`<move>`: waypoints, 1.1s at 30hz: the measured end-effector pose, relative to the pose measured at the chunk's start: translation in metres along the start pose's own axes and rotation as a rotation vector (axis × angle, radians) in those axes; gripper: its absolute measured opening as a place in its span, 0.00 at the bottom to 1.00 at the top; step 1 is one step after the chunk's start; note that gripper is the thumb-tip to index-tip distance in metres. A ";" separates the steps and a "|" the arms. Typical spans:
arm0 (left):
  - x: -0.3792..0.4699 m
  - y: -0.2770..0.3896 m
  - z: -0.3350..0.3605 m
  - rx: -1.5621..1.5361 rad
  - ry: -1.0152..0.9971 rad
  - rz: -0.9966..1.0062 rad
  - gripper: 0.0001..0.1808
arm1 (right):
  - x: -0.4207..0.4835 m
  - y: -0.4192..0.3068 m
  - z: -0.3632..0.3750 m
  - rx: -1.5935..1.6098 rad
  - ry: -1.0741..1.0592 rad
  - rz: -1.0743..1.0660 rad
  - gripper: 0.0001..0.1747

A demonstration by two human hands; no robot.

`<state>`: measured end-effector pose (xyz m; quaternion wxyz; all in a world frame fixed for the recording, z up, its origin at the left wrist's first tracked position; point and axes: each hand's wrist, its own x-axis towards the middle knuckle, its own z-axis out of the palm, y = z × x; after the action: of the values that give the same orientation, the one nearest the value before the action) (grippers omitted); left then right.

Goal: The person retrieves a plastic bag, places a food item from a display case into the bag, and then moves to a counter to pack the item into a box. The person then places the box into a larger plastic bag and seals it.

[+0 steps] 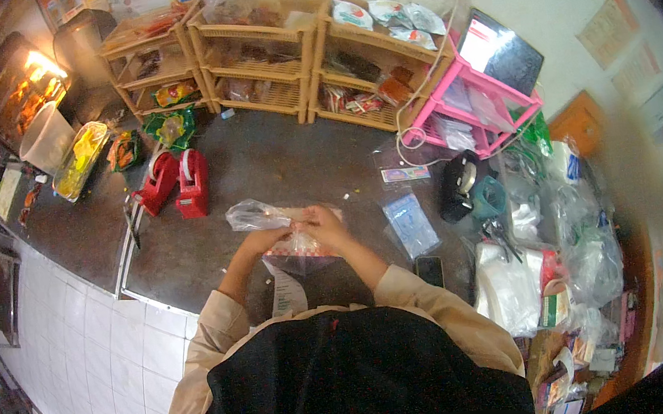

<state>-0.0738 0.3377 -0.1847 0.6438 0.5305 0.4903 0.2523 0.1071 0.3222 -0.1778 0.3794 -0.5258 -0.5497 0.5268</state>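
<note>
Both hands meet at a clear plastic bag (255, 215) above the dark counter (276, 158). My left hand (266, 240) pinches the bag from the left, and my right hand (323, 228) grips its gathered part from the right. The bag's loose end sticks out to the left of the fingers. Under the hands shows a red-and-white checked wrapper (305, 248); whether it lies inside the bag I cannot tell. A printed paper slip (288, 290) lies just in front of my body. The fingertips partly hide one another.
Two red tape dispensers (191, 184) stand left of the hands. Tan plastic racks (251, 61) and a pink rack (483, 101) line the back. To the right are a blue-and-white packet (411, 225), a phone (429, 270) and stacked plastic bags (506, 288). A yellow-filled tray (81, 163) sits far left.
</note>
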 end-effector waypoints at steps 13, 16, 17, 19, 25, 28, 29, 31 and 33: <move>0.040 -0.036 0.016 0.045 0.167 0.405 0.19 | -0.032 -0.015 0.003 -0.239 -0.022 -0.548 0.07; 0.017 -0.010 0.020 0.043 0.198 0.401 0.20 | -0.044 -0.024 0.002 -0.156 -0.076 -0.406 0.07; 0.010 -0.002 0.021 0.096 0.246 0.283 0.20 | -0.046 -0.026 0.001 -0.186 -0.059 -0.464 0.07; 0.001 0.011 0.024 0.186 0.288 0.113 0.19 | -0.046 -0.028 0.002 -0.174 -0.034 -0.520 0.08; -0.039 0.026 0.028 0.582 0.405 0.605 0.26 | -0.024 -0.016 0.006 -0.738 0.058 -0.481 0.08; -0.082 0.014 0.021 0.685 0.685 0.140 0.37 | -0.012 -0.013 -0.006 -0.318 0.203 -0.388 0.06; -0.097 0.009 0.019 0.660 0.526 -0.063 0.38 | -0.008 -0.015 -0.013 -0.371 0.232 -0.416 0.05; -0.119 -0.005 0.031 0.504 0.279 -0.341 0.39 | -0.005 -0.018 -0.025 -0.506 0.317 -0.280 0.04; -0.127 -0.017 0.044 0.441 0.201 -0.346 0.39 | -0.007 -0.020 -0.030 -0.504 0.268 -0.424 0.02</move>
<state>-0.0878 0.2059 -0.1556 0.4947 0.5383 0.6779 0.0774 0.1333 0.3227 -0.1528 0.4074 -0.5415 -0.7046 0.2104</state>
